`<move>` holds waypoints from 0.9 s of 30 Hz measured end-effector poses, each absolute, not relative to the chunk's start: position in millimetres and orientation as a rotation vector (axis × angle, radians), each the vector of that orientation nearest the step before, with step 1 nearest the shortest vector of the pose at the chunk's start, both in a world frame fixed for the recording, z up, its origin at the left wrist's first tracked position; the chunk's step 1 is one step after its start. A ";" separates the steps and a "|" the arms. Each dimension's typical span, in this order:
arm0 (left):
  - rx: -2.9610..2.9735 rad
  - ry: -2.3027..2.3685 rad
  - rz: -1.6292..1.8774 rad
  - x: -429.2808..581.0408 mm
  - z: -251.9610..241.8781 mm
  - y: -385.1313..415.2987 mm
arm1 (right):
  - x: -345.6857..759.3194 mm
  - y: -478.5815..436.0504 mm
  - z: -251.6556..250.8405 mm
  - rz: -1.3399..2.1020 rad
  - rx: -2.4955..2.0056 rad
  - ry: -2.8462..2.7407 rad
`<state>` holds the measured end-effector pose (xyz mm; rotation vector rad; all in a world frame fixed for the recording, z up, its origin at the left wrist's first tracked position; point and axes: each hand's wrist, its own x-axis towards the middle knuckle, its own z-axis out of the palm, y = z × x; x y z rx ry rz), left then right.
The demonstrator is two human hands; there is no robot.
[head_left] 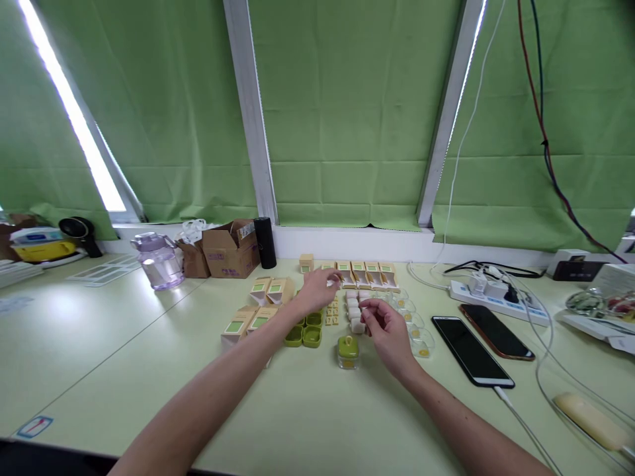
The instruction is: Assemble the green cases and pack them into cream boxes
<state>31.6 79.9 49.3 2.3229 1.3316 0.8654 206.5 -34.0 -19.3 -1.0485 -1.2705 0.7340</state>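
Observation:
My left hand (317, 291) reaches over the back of the rows, fingers loosely curved and apart, above small yellow pieces (332, 312) and near the small cartons with windows (359, 276). At the column of white cubes (356, 324), my right hand (385, 327) has thumb and index finger pinched together; what they hold, if anything, is too small to make out. In front, between my hands, stands a small clear jar with a green lid (348, 352). Green square caps (312, 336) lie partly hidden under my left forearm. Clear cups (419, 342) line up right of the cubes.
More cartons (237, 324) stand left of my forearm. Two phones (473, 350) (496, 330) and a power strip (499, 303) with cables lie to the right. A purple water bottle (157, 261), cardboard box (231, 250) and black cylinder (265, 243) stand at the back left.

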 end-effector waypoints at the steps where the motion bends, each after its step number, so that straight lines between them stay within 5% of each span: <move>1: 2.352 1.283 0.838 28.5 48.7 63.1 | 207.4 -33.3 -19.4 0.732 -1.039 -1.258; 16: 2.626 0.889 0.374 6.9 34.4 -22.4 | 202.5 -37.4 -20.1 0.718 -1.013 -1.214; 27: 2.370 1.032 0.729 1.2 15.3 -11.3 | 200.6 -41.0 -20.2 0.768 -0.986 -1.292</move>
